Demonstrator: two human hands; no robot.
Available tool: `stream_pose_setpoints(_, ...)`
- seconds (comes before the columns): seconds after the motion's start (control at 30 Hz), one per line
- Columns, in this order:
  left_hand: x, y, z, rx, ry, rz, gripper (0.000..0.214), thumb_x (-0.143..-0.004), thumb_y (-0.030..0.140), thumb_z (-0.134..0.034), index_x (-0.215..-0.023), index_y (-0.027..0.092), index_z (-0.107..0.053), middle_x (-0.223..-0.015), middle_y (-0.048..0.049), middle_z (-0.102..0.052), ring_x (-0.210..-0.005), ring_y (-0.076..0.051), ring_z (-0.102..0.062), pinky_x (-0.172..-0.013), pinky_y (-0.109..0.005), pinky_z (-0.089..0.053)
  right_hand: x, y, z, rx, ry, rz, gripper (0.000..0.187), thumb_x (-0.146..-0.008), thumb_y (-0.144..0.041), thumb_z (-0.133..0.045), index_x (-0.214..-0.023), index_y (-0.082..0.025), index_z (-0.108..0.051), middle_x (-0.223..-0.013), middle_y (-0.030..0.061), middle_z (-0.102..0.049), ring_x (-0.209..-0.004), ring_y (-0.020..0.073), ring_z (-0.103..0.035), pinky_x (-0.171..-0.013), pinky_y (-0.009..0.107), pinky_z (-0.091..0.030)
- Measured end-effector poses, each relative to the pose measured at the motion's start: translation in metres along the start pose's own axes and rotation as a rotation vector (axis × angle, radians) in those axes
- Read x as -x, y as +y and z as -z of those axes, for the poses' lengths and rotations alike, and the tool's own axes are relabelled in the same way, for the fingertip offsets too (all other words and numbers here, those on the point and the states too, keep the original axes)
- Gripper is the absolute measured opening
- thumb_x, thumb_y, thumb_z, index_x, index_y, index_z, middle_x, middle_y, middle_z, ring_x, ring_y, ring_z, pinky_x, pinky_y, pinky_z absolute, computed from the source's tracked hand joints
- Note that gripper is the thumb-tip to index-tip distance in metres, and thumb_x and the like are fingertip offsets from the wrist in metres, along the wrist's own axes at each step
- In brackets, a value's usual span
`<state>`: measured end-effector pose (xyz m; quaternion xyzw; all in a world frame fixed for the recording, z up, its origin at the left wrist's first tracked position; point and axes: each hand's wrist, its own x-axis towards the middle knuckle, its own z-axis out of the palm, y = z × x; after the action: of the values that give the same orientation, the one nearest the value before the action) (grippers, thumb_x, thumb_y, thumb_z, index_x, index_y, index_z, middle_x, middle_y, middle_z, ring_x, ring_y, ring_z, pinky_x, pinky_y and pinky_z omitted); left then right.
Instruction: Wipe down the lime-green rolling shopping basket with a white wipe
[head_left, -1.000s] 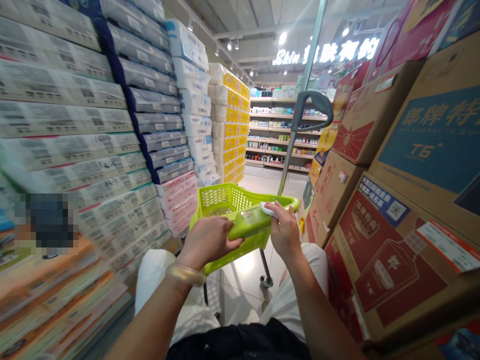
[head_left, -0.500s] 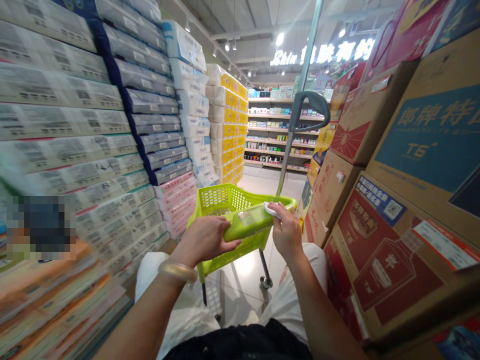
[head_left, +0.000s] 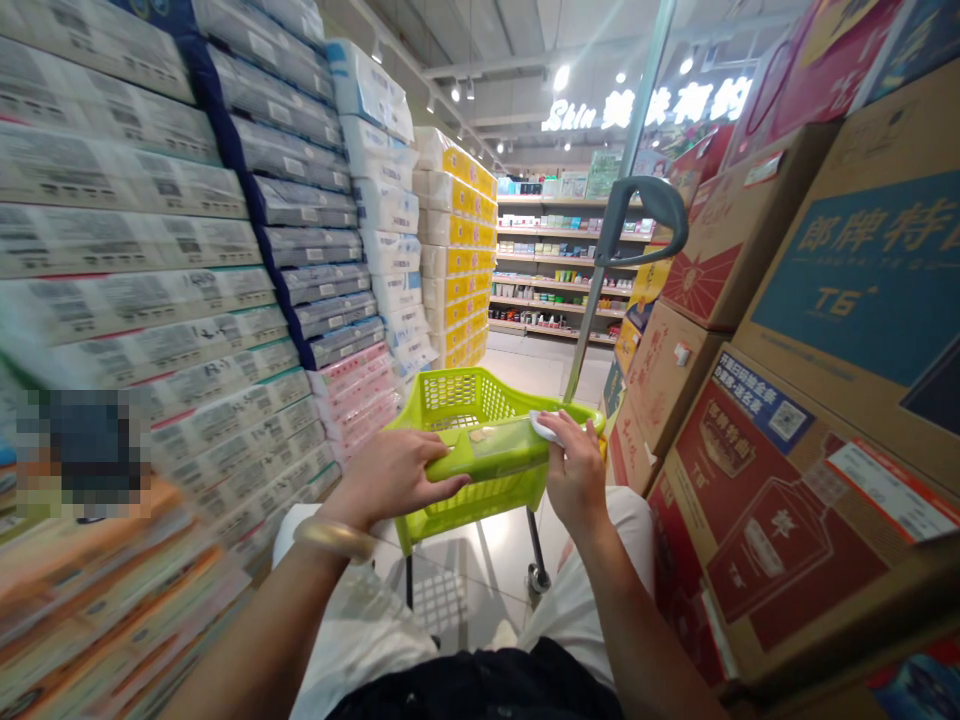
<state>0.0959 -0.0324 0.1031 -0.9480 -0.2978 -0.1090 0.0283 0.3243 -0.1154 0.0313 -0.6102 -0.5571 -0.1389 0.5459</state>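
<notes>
In front of my knees stands a lime-green plastic shopping basket on wheels (head_left: 510, 505), with a perforated body and a broad solid panel (head_left: 499, 450) along its near rim. My left hand (head_left: 401, 470) grips the left end of that panel, thumb on the near side and fingers over the top. At the right end, my right hand (head_left: 576, 465) presses a folded white wipe (head_left: 545, 427) against the rim with its fingertips. A tall grey pole with a looped handle (head_left: 645, 220) rises from the basket's far right side and leans right.
Stacked tissue packs (head_left: 150, 240) line the left side, with yellow packs (head_left: 457, 265) farther off. Cardboard cartons (head_left: 780, 480) are piled close on the right. Tiled floor (head_left: 517, 355) runs toward stocked shelves (head_left: 555, 250) at the back.
The basket has turned slightly, its pole handle shifting right. My left hand has moved a little left with the rim; my right hand keeps the wipe against the right end.
</notes>
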Motion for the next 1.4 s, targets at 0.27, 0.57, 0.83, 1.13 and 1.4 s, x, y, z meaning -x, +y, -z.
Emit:
stream_pose_setpoints(0.27,0.001,-0.018,0.001,-0.09,0.348,0.305,0.046,-0.092,0.046,-0.037,-0.098,0.019,-0.073,-0.104,-0.0109,-0.075,-0.104,-0.03,-0.064,-0.095,-0.046,-0.041,0.003,-0.003,0.016,0.073,-0.035,-0.034,0.034,-0.092,-0.013,-0.043,-0.108,-0.026,-0.07,-0.117,0.0045,-0.074,-0.124,0.0244,-0.06,-0.12,0.059,-0.013)
stream_pose_setpoints(0.57,-0.055,0.041,-0.004,0.155,0.348,0.078,0.037,-0.093,0.028,-0.04,-0.115,0.018,-0.068,-0.114,-0.0076,-0.072,-0.107,-0.022,-0.063,-0.097,-0.038,-0.045,0.009,-0.019,0.013,0.01,-0.16,0.066,0.041,-0.09,-0.008,-0.039,-0.108,-0.027,-0.071,-0.118,0.0028,-0.073,-0.122,0.0229,-0.061,-0.121,0.057,-0.011)
stream_pose_setpoints(0.83,-0.068,0.049,-0.03,0.032,0.24,0.148,0.041,-0.097,0.031,-0.033,-0.111,0.019,-0.07,-0.107,-0.0093,-0.073,-0.099,-0.026,-0.065,-0.089,-0.041,-0.046,0.008,-0.021,0.009,0.082,-0.091,0.044,0.041,-0.088,-0.007,-0.04,-0.107,-0.025,-0.071,-0.117,0.0046,-0.074,-0.121,0.0233,-0.062,-0.12,0.053,-0.017)
stream_pose_setpoints(1.13,-0.063,0.037,-0.03,0.056,0.251,0.141,0.039,-0.096,0.032,-0.036,-0.111,0.024,-0.071,-0.11,-0.0023,-0.075,-0.101,-0.022,-0.065,-0.092,-0.036,-0.046,0.006,-0.004,0.026,0.108,-0.006,-0.042,0.033,-0.089,-0.012,-0.044,-0.104,-0.025,-0.071,-0.112,0.0047,-0.075,-0.117,0.025,-0.064,-0.119,0.056,-0.016)
stream_pose_setpoints(1.4,-0.064,0.033,-0.032,0.056,0.268,0.143,0.04,-0.096,0.031,-0.036,-0.111,0.024,-0.071,-0.11,-0.0028,-0.075,-0.101,-0.022,-0.066,-0.092,-0.037,-0.047,0.019,-0.017,0.016,-0.015,-0.179,0.135,0.037,-0.09,-0.01,-0.044,-0.109,-0.029,-0.069,-0.12,0.0009,-0.072,-0.126,0.0207,-0.059,-0.122,0.052,-0.003)
